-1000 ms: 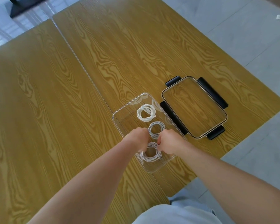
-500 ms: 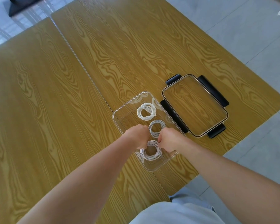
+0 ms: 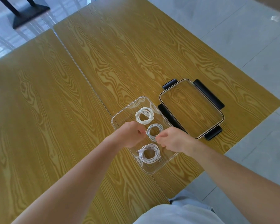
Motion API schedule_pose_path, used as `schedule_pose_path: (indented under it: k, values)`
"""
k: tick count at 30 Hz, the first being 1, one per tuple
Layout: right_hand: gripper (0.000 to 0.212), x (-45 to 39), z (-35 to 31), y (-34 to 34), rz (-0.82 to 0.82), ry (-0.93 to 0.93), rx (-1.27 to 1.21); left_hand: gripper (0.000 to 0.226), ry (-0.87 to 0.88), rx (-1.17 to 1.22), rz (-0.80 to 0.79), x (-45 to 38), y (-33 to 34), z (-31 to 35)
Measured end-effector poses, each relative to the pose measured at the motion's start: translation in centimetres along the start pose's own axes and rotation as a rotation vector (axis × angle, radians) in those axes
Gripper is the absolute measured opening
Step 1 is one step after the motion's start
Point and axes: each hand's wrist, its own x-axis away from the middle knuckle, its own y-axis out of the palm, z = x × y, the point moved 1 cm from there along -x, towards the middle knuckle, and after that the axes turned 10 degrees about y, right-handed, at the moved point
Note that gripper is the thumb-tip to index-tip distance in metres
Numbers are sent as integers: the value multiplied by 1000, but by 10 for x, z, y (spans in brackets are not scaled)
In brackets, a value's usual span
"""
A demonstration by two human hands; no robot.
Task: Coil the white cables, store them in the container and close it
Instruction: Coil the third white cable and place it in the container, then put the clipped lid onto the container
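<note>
A clear rectangular container (image 3: 120, 116) sits open on the wooden table with three coiled white cables in a row inside. The far coil (image 3: 144, 117) and the near coil (image 3: 149, 153) lie free. My left hand (image 3: 130, 135) and my right hand (image 3: 174, 140) flank the middle coil (image 3: 153, 131), fingers curled, fingertips pinching its left and lower-right edges. The clear lid (image 3: 191, 109), with black latches on its sides, lies flat on the table just right of the container.
Two wooden tables (image 3: 63, 110) meet at a seam running to the container. The right table's edge is near the lid, with grey floor beyond. A black stand base (image 3: 30, 15) sits on the floor at the far left.
Both hands have come off the near coil, which now lies fully in view, and have shifted away from me to the sides of the middle coil.
</note>
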Motion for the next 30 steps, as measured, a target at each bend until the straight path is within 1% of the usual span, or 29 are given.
schedule_pose_path:
  k: [1, 3, 5, 8, 10, 13, 17, 24, 27, 30]
  values:
    - [21, 2, 3, -4, 0, 5, -90, 23, -9, 88, 28, 5, -4, 3]
    - [17, 5, 8, -12, -26, 0, -281, 17, -29, 296, 81, 15, -10, 6]
    - [18, 11, 11, -19, -76, -27, -451, 13, -58, 564, 140, 24, -13, 5]
    - [23, 22, 19, -35, -80, -63, -703, 16, -93, 912, 248, 29, -17, 9]
    - [26, 27, 27, -45, -43, -71, -851, 18, -112, 1078, 308, 29, -21, 13]
    - [31, 31, 41, -61, 3, -74, -984, 17, -120, 1232, 359, 24, -33, 21]
    - [34, 31, 66, -84, 45, -59, -1133, 15, -107, 1244, 406, 3, -55, 31]
    - [33, 20, 109, -112, 126, 7, -1302, 13, -121, 1174, 398, -51, -83, 54]
    - [32, 13, 127, -117, 154, 40, -1330, 10, -141, 1101, 383, -78, -88, 64]
    - [30, 5, 149, -119, 197, 88, -1353, 10, -155, 942, 348, -105, -89, 71]
